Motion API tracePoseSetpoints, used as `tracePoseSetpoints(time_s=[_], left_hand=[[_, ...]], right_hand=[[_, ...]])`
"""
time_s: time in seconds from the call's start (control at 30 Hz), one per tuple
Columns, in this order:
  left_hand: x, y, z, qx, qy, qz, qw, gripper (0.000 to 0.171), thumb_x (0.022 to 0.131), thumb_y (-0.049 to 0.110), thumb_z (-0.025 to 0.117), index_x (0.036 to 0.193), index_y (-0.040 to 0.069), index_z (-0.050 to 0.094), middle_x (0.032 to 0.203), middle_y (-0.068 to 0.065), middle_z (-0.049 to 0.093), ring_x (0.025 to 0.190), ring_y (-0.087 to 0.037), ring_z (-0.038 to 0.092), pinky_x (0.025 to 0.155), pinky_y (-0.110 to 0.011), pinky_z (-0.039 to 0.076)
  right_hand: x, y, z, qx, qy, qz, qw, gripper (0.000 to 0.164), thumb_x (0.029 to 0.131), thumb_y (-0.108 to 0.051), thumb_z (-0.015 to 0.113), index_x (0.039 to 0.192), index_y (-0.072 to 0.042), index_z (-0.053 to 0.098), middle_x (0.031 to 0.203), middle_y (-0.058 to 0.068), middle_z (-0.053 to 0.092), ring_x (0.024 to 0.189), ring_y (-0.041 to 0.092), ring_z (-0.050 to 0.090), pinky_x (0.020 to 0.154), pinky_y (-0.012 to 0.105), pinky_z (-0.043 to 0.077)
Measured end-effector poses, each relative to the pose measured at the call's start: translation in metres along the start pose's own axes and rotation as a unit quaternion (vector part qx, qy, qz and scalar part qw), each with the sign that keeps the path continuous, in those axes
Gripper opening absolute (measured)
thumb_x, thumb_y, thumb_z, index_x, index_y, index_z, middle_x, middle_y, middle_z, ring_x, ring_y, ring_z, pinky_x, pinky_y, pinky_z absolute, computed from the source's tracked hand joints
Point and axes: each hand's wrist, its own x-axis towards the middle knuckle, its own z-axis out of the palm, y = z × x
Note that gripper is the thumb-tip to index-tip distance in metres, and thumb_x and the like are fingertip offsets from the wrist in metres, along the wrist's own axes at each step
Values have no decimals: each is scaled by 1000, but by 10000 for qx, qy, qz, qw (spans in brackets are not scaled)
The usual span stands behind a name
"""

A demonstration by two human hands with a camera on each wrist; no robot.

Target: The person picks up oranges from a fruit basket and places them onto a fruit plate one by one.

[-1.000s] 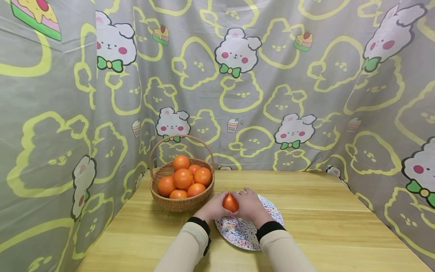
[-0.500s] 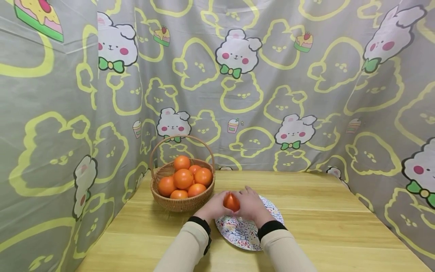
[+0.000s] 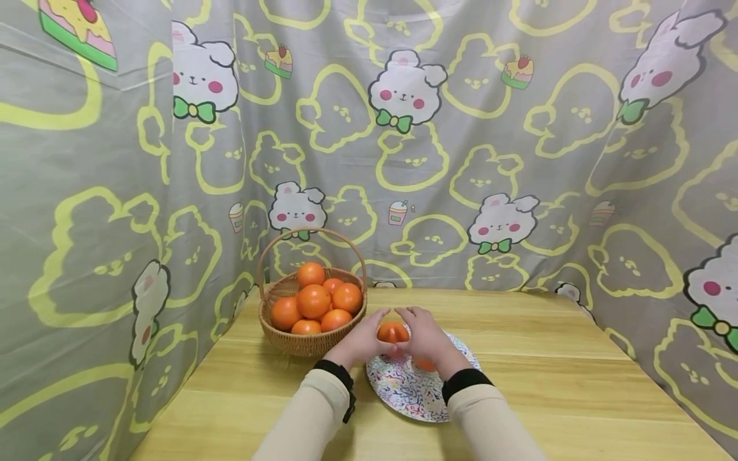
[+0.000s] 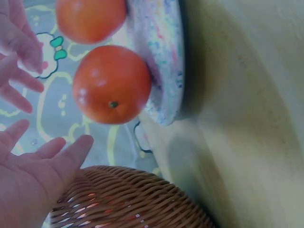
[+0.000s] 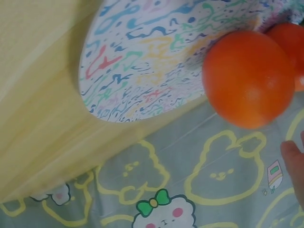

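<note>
Two oranges rest on a round plate (image 3: pixel 403 397) with a multicoloured squiggle pattern. One orange (image 3: pixel 393 331) shows between the two hands; a second orange (image 3: pixel 425 364) peeks out below the right hand. My left hand (image 3: pixel 360 339) is curved beside the first orange, fingers parted. In the left wrist view that orange (image 4: pixel 111 84), with a small green stem, sits apart from the left hand's spread fingers (image 4: pixel 71 152). My right hand (image 3: pixel 423 336) arches over the oranges from the right. Only fingertips (image 5: pixel 293 154) of it show in the right wrist view, apart from the nearer orange (image 5: pixel 249 78).
A wicker basket (image 3: pixel 308 346) with a tall handle, heaped with several oranges, stands left of the plate. Under both lies a wooden table (image 3: pixel 548 358). A grey curtain (image 3: pixel 346 160) with cartoon bears hangs behind and at both sides.
Both hands have loosened from the orange they held between them, their fingers parting. It now rests on the plate, and the second orange has come into view under the right hand.
</note>
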Motion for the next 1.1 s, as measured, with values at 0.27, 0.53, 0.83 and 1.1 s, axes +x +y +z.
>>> tracePoseSetpoints(time_s=[0.27,0.53,0.83,1.1], left_hand=[[-7,11,-28,-146,231,244,9993,83,76,29,74,143,14,27,144,-15,30,128,-33,33,99,-49,34],[-8,8,-48,-109,509,193,9985,86,76,29,74,145,17,23,145,-14,27,129,-31,33,98,-46,35],[-11,6,-70,-106,653,127,9977,87,76,33,73,145,18,22,146,-10,27,131,-28,29,102,-47,31],[-19,1,-85,-138,889,-72,9959,84,76,26,74,144,17,24,145,-11,29,129,-31,33,99,-48,33]], right_hand=[[10,-10,-11,1226,296,99,9920,74,77,-28,73,139,-10,37,137,16,39,126,33,35,100,50,32],[17,-24,-19,1605,288,22,9866,74,79,-29,71,141,-11,34,142,15,34,130,34,30,101,53,29],[25,-39,-23,2035,291,-53,9786,73,80,-26,71,141,-13,33,139,17,38,117,39,44,91,50,41],[32,-52,-19,1912,280,-445,9801,74,79,-29,71,141,-12,33,139,16,38,117,37,45,92,47,41]])
